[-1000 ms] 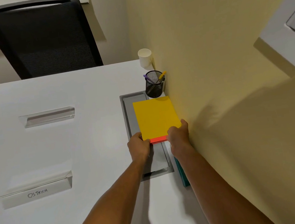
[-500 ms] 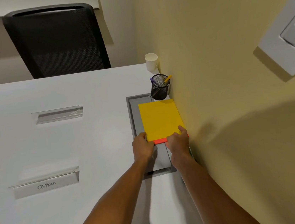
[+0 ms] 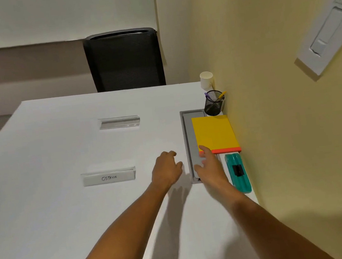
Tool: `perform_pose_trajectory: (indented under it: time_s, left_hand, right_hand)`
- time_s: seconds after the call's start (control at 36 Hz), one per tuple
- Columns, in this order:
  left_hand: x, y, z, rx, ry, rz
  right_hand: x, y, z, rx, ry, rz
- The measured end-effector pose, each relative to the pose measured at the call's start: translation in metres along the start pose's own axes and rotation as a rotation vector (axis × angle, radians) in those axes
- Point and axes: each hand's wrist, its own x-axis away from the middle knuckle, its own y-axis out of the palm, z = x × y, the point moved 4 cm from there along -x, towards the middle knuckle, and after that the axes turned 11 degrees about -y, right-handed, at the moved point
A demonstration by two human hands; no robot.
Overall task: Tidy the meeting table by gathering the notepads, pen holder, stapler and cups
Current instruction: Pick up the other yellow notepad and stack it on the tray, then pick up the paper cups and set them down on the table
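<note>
A yellow notepad (image 3: 213,133) lies on an orange-red one whose edge (image 3: 226,150) shows at the near side, both flat against the yellow wall. Behind them stands a black mesh pen holder (image 3: 213,103) with a purple and a yellow pen, and farther back a white paper cup (image 3: 206,80). A teal stapler (image 3: 238,172) lies just in front of the pads. My right hand (image 3: 210,167) hovers open at the pads' near left corner, fingers spread. My left hand (image 3: 167,169) is over the table left of it, fingers loosely curled, holding nothing.
A grey cable tray lid (image 3: 190,144) is set into the white table (image 3: 67,206) beside the pads. Two clear name stands sit on the table, one (image 3: 109,176) labelled OSTRICH, the other (image 3: 119,122) farther back. A black mesh chair (image 3: 124,59) stands at the far edge.
Both hands have let go of the stacked notepads and pulled back toward me, the left one drifting left. The pads now rest against the wall. The stapler has come into view.
</note>
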Motion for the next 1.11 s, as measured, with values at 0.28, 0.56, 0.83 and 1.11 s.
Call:
perform_pose_trajectory:
  time_s: [0.28,0.56,0.83,1.11]
  left_hand:
    - [0.112,-0.092,-0.071,-0.358,0.033,0.173]
    - [0.243,-0.159,-0.145,-0.498,-0.14,0.397]
    - [0.395,-0.177,-0.221,-0.336,-0.4,0.588]
    - [0.539,-0.207,-0.326,-0.114,-0.66,0.794]
  right_hand:
    - [0.104,0.042,-0.058,0.104,-0.288,-0.258]
    - [0.186,0.095,-0.122,0.21,-0.592,-0.535]
    - [0.279,0.152,-0.195,0.209,-0.977,-0.754]
    - [0.409,0.23,-0.259,0.17,-1.241,-0.91]
